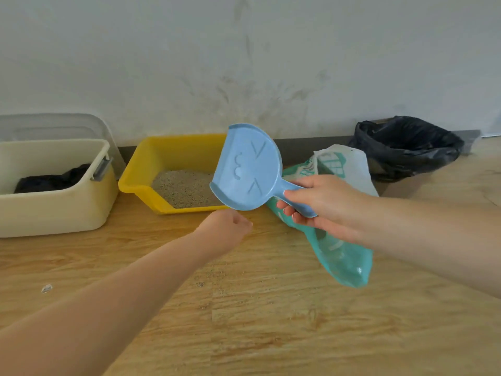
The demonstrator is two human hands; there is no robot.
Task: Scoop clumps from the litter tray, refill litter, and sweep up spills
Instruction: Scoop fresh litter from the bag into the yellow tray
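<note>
The yellow litter tray (pixel 141 180) sits on the wood floor (pixel 244 321) against the wall, part-filled with loose grey litter; I judge it rigid but bottom-heavy, best taken by its rim. Just right of it lies the teal litter bag (pixel 341 256), limp and slippery-looking, likely to sag unless held near its mouth. My right hand (pixel 322 204) grips the handle of the light, stiff blue scoop (pixel 244 166), while my left hand (pixel 230 226) hovers near the tray, fingers curled, holding nothing that I can see.

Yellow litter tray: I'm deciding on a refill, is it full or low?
Low: litter thinly covers the yellow litter tray floor, its walls bare above.
</note>
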